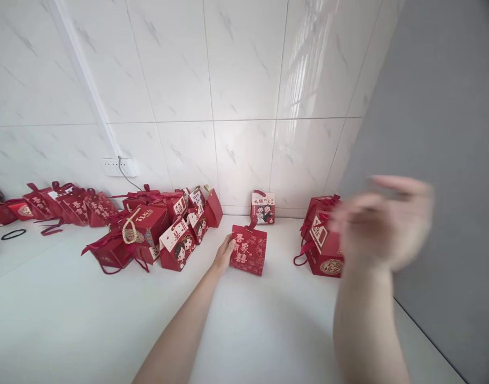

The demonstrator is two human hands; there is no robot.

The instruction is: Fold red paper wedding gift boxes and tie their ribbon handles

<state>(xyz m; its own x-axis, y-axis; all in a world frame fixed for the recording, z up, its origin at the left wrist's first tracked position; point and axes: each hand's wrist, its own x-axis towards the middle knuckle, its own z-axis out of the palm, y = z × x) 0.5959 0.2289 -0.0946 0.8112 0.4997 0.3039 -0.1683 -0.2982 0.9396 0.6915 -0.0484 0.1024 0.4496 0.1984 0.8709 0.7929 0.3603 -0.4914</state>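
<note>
My left hand point(225, 252) is closed on the left side of a red candy gift box point(249, 253) with pale Chinese lettering and a ribbon at its top. The box stands on the white tabletop, leaning slightly. Raised at the right, my right hand point(384, 224) is smeared by motion; its fingers look bent, but whether anything is in them does not show. Partly behind that hand and arm are red boxes point(323, 261) with ribbons and a gold round emblem. A small box with a cartoon couple point(263, 209) stands against the wall.
Several red gift boxes point(176, 245) cluster left of centre, one with a gold rope handle point(129, 226). More boxes point(74, 208) line the wall at far left, near a black ring point(13, 234). Behind is a tiled wall with a socket point(119, 167); a grey panel point(448, 133) bounds the right.
</note>
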